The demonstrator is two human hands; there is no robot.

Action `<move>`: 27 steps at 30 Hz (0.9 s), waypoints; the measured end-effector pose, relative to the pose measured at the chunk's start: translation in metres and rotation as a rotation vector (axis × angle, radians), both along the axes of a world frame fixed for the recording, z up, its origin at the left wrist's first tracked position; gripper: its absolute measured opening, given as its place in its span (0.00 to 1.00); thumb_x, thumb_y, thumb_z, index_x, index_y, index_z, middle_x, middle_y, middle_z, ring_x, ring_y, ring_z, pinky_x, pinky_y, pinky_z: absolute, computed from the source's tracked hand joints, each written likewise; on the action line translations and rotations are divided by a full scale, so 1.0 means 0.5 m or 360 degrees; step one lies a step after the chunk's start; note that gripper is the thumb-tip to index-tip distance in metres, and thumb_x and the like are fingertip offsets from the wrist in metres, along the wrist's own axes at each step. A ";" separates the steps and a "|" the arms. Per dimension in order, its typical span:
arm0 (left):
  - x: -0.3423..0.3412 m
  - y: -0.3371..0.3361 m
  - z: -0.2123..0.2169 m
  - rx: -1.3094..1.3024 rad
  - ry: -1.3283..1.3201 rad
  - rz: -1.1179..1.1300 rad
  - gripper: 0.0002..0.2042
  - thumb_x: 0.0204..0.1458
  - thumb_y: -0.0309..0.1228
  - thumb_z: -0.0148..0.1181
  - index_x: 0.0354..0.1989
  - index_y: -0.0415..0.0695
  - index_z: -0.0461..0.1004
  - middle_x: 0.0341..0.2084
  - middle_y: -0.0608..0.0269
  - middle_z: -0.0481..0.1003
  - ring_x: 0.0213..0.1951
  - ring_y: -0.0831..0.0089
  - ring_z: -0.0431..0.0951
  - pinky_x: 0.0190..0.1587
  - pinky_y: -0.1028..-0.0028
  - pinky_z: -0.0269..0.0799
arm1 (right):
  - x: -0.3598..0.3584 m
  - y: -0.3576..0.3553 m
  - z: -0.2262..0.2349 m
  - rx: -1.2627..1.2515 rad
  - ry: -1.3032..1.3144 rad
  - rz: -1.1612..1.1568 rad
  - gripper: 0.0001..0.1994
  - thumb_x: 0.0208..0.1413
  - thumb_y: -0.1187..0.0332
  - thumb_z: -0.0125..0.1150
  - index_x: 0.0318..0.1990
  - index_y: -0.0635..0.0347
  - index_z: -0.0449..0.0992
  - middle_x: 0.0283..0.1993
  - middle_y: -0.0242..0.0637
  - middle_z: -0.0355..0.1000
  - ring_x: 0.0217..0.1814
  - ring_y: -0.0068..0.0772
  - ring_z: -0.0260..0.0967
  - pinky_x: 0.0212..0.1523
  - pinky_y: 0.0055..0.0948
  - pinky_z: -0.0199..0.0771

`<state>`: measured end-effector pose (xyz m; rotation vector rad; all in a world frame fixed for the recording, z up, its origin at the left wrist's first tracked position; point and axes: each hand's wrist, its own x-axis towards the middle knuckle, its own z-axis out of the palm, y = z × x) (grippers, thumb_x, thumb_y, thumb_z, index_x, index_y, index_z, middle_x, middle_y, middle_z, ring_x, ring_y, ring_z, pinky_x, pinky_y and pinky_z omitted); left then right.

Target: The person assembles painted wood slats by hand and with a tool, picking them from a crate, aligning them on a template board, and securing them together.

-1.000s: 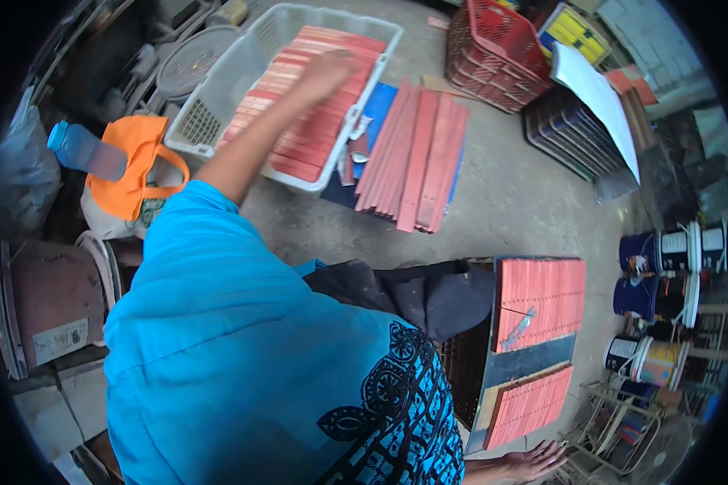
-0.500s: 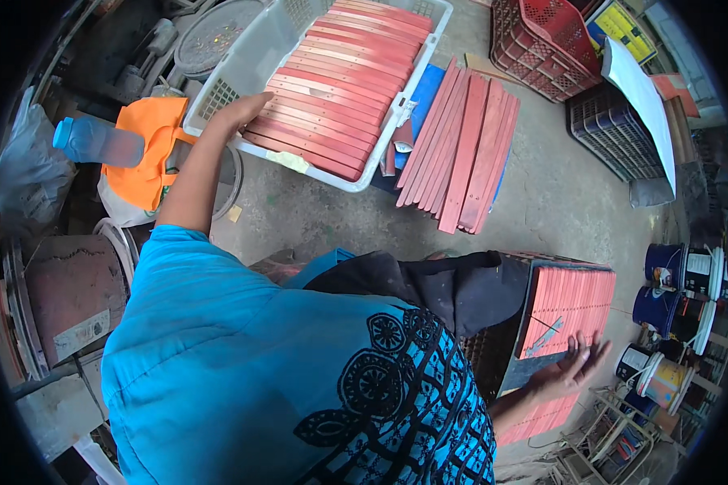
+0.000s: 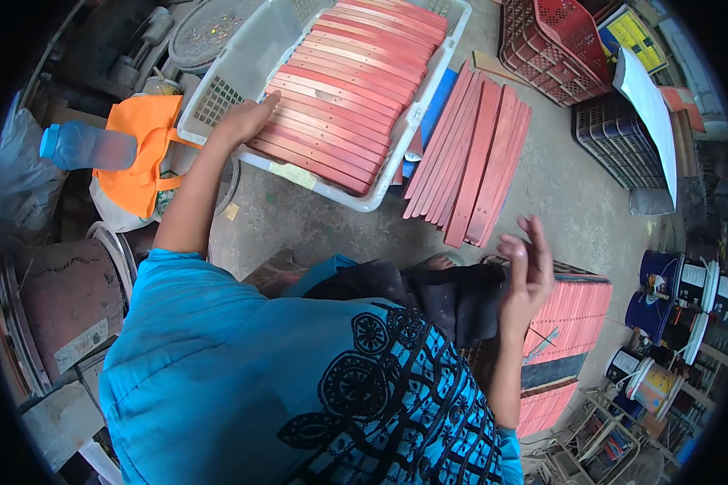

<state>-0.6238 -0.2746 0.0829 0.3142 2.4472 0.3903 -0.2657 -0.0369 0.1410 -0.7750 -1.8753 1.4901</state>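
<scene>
My left hand (image 3: 249, 121) reaches to the near left side of a white plastic crate (image 3: 192, 121). Its fingertips lie at the left ends of the red-painted wooden slats (image 3: 340, 81) stacked in rows inside; the fingers' undersides are hidden. My right hand (image 3: 527, 279) is raised in the air, empty, with fingers apart. Below and behind it are more red slats (image 3: 574, 311) on a dark stand, with a thin grey-blue tool-like piece (image 3: 542, 343) lying on them. A loose pile of long red slats (image 3: 469, 153) lies on the right of the crate, partly over something blue.
Red crates (image 3: 554, 56) and a dark crate (image 3: 623, 141) under a white sheet stand at the far right. Paint buckets (image 3: 655, 311) line the right side. At left are an orange bag (image 3: 141, 153), a blue bottle (image 3: 89, 147) and large round containers (image 3: 73, 299).
My right hand has risen from beside the slats on the stand, moving forward and left. My left hand stays at the crate, its fingers a little more bent.
</scene>
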 end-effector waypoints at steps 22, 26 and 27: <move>0.032 0.018 0.112 -0.0267 0.0355 -0.0160 0.36 0.51 0.57 0.28 0.32 0.33 0.74 0.33 0.38 0.72 0.43 0.43 0.68 0.50 0.59 0.58 | -0.383 -0.143 -0.117 0.1301 -0.0581 0.1441 0.32 0.39 0.68 0.62 0.54 0.61 0.59 0.45 0.48 0.62 0.49 0.46 0.61 0.46 0.37 0.66; 0.048 0.007 0.118 -0.0067 0.0595 -0.0287 0.32 0.51 0.55 0.32 0.32 0.35 0.74 0.30 0.39 0.72 0.41 0.45 0.69 0.48 0.58 0.60 | -0.393 -0.144 -0.128 0.1312 -0.0560 0.1363 0.33 0.37 0.68 0.62 0.55 0.63 0.58 0.41 0.49 0.64 0.46 0.45 0.62 0.44 0.37 0.67; 0.055 0.009 0.133 0.0016 0.0626 -0.0274 0.31 0.52 0.54 0.33 0.32 0.36 0.74 0.28 0.40 0.72 0.40 0.45 0.70 0.46 0.58 0.60 | -0.391 -0.140 -0.127 0.1223 -0.0498 0.1353 0.34 0.36 0.67 0.63 0.54 0.64 0.57 0.41 0.50 0.64 0.46 0.46 0.62 0.44 0.37 0.67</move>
